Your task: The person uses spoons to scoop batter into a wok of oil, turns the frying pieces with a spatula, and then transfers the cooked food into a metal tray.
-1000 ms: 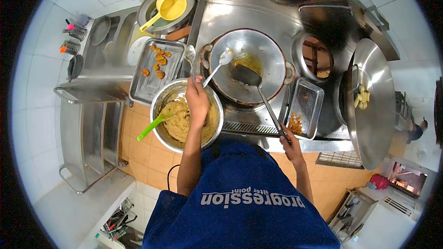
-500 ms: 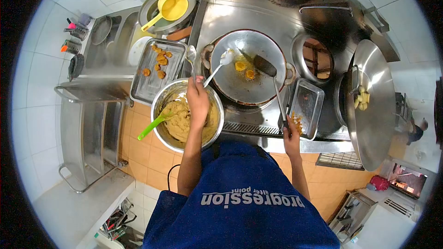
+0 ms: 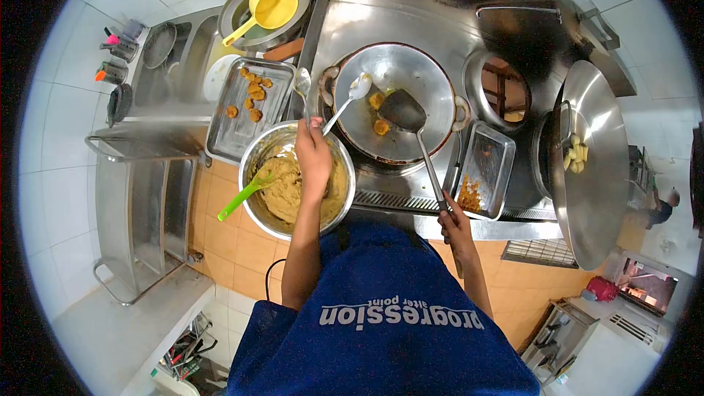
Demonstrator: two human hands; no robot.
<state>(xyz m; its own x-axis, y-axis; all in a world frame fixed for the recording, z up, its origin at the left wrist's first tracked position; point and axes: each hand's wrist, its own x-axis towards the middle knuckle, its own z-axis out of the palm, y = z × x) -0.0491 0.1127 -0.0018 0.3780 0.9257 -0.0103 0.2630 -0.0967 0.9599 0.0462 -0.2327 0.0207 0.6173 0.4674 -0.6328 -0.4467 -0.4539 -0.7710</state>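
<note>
Centre of the frame, and both hands are busy and well apart. The left hand [image 3: 314, 158] hangs over the steel bowl [image 3: 273, 145] at centre left, its fingers closed round the handle of a long spoon [image 3: 341, 110] whose head reaches up and right, over the near rim of the wok [image 3: 425, 77]. Whether the spoon carries anything I cannot tell. Under that hand the bowl holds thick tan batter [image 3: 286, 194], with a green scraper [image 3: 242, 196] propped in it, handle sticking out over the lower-left rim. Lower centre right, the right hand [image 3: 456, 227] is clamped on the end of a long spatula [image 3: 424, 155], and the dark blade lies inside the wok in the upper middle of the frame. Two golden fritters [image 3: 376, 100] sit in the wok just left of the blade, one above the other. Left of the wok, a flat steel tray [image 3: 235, 139] carries a handful of browned pieces in its upper half. Right of the wok, a smaller tray [image 3: 488, 150] has crumbs in its lower corner. Top left, a yellow ladle [image 3: 270, 11] rests in a round pan.
</note>
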